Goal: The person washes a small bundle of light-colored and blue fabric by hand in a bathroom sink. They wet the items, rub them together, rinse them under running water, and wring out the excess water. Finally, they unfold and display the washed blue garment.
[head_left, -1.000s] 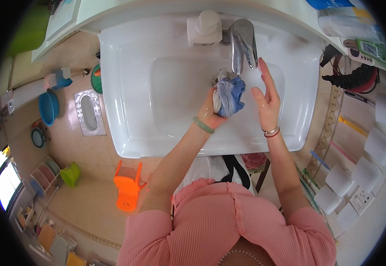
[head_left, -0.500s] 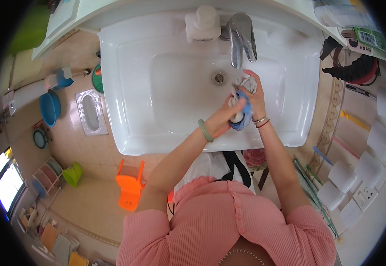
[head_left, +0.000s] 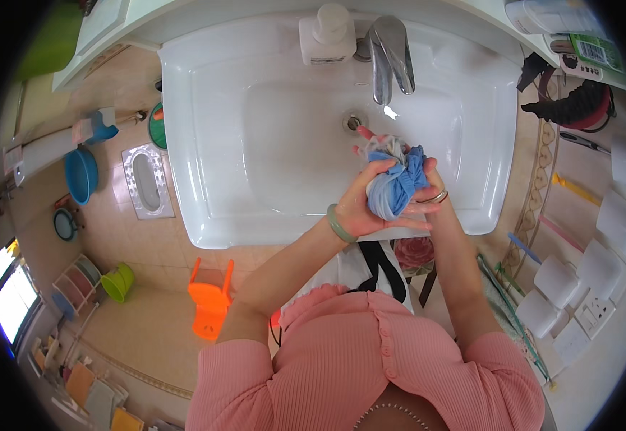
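Note:
A bunched wet-looking cloth [head_left: 397, 185], blue with a greyish-white part [head_left: 393, 147] at its far end, is gathered between my hands over the near right part of the white sink [head_left: 284, 129]. My left hand [head_left: 360, 208] cups it from the left and below, thumb on top, fingers reaching under it toward the right. Behind the cloth, my right hand [head_left: 431, 174] holds it from the right; its fingertips show past the far end, near the drain [head_left: 355, 121]. The cloth hides most of the right palm. Beyond stands the chrome faucet [head_left: 390, 61], a bright white spot below its spout.
A white pump bottle [head_left: 327, 36] stands at the sink's back rim, left of the faucet. On the floor at left are an orange chair [head_left: 209, 305], a squat toilet [head_left: 146, 181] and a green bucket [head_left: 117, 282]. White holders [head_left: 556, 280] line the right wall.
My hands have turned the cloth, and more of its blue side faces up. The left hand has opened out beneath it, and the right hand has shifted behind it.

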{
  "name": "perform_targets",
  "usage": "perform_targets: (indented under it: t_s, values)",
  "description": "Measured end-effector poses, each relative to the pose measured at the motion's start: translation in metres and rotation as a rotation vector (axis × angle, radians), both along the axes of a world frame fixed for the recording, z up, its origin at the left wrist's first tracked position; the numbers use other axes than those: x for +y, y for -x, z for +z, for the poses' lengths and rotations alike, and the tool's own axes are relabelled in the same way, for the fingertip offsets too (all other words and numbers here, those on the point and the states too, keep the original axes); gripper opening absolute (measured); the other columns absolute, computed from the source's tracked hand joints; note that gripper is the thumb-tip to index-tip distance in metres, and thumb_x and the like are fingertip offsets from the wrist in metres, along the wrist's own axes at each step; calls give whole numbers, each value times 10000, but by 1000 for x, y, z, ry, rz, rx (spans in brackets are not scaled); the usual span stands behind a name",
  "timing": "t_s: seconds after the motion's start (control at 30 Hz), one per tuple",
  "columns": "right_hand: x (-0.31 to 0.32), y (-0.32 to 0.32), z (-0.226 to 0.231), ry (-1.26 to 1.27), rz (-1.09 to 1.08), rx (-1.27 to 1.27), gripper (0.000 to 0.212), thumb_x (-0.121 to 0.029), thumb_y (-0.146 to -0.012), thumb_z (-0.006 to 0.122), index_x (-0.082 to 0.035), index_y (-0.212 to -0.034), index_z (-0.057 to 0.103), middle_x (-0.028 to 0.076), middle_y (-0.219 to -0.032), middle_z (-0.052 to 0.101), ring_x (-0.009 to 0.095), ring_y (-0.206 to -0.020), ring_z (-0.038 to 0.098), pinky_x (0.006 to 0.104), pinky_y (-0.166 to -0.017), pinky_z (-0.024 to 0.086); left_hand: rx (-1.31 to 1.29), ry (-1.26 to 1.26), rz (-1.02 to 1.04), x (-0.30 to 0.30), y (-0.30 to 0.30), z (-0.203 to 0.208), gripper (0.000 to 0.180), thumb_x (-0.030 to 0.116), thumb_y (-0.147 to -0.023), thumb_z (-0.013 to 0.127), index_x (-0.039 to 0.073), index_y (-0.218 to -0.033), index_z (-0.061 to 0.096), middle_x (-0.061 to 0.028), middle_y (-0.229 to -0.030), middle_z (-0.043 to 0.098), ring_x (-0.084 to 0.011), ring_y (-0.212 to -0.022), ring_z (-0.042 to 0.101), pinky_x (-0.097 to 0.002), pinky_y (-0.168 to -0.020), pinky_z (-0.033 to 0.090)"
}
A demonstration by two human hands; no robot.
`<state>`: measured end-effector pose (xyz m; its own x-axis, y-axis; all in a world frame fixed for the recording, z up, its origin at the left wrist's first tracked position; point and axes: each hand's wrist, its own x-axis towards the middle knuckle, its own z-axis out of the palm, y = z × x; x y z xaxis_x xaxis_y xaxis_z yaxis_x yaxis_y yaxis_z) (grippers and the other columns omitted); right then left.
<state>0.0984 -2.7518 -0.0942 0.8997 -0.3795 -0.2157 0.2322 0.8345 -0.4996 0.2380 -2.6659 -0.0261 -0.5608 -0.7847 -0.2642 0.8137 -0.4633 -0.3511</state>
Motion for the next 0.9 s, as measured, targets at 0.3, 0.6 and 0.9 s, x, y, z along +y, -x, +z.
perform_targets:
  t_s: [0.3, 0.6, 0.9]
  values:
    - [-10, -39, 65, -190, -33, -18, 497, -77, -850, 549, -116, -1310, 365, 142, -1094, 533, 262, -888, 580, 390, -763, 500, 70, -35, 78, 10, 3, 8, 395, 310, -913, 567, 53, -1193, 457, -154, -1160, 537, -148, -753, 492, -222, -488, 381]
    - [-32, -68, 95, 226, 166, 394, 340, -178, -879, 598, 20, -1149, 536, 69, -792, 562, 117, -648, 510, 254, -594, 435, -536, 25, -160, 1, -24, 27, 279, 238, -814, 674, 40, -969, 553, -39, -818, 558, -103, -604, 494, -219, -451, 360]
    - [-14, -95, 95, 572, 105, 605, 235, -203, -930, 553, 1, -813, 556, 5, -637, 502, 76, -538, 459, 231, -507, 387, -1077, 147, -127, 11, -26, 1, 235, 199, -723, 710, 58, -849, 571, -27, -735, 560, -110, -596, 538, -253, -507, 421]
